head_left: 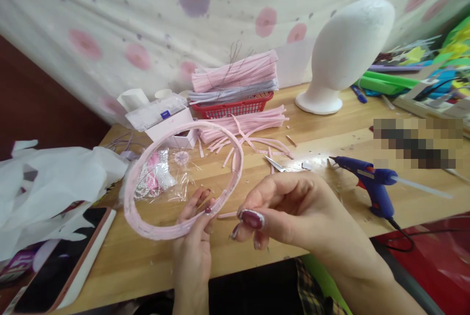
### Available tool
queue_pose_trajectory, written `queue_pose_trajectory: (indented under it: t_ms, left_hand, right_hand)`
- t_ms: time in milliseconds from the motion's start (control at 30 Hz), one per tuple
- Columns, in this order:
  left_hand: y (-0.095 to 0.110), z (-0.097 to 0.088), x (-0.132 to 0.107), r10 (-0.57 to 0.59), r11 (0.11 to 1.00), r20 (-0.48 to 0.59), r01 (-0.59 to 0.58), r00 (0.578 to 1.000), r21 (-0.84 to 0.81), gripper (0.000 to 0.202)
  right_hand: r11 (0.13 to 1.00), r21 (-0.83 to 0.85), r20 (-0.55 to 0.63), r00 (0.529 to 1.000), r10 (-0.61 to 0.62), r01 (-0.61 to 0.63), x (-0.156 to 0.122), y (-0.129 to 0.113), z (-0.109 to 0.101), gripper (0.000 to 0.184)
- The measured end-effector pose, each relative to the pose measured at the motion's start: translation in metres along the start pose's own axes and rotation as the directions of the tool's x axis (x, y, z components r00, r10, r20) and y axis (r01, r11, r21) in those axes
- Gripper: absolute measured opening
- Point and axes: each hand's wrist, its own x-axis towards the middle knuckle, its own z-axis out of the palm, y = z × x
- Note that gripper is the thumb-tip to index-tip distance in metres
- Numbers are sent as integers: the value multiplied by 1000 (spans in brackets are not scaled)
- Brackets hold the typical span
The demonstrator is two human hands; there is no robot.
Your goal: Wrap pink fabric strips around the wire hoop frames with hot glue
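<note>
A pink ring (134, 210), apparently wrapped in fuzzy strips, is held up above the table by my left hand (194, 241), with the thumb in front and fingers behind its lower right side. My right hand (282, 212) is closed in a pinch just right of the ring. From its fingertips a short piece of pink pipe cleaner (227, 215) points left toward the ring; the rest of it is hidden by the fingers. Behind the ring, loose pink pipe cleaners (253, 122) lie on the table. Scissors (274, 164) rest behind my right hand.
A blue glue gun (367, 174) with a glue stick lies at right. A white foam head (343, 56) stands at the back. A red basket (235, 108) carries bundled pipe cleaners. Left are a phone (60, 261), a white plastic bag (55, 188) and bagged beads (156, 178).
</note>
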Motion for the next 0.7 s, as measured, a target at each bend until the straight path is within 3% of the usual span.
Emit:
queue_pose_trajectory:
  t_ms: [200,367,500,600,700]
  left_hand:
    - [-4,-7,8,-30,1000,24,30,999,3,48]
    - [-3,-10,13,-107,994,23,107,994,-31,41]
    - [0,-15,16,-159,987,73,161,985,-26,42]
    - [-3,-16,16,-135,991,72,133,988,22,45]
    - [-11,-15,12,-10,999,78,5,997,54,44]
  right_hand:
    - [999,41,-35,999,5,-4,0,1,4,12]
    - [993,79,-28,996,87,-84,-3,1,8,24]
    - [988,118,-44,993,105,-100,-4,2,10,21]
    - [977,158,-35,988,153,-145,-4,1,11,21]
    - [967,170,-4,981,194,-191,-4,-2,12,23]
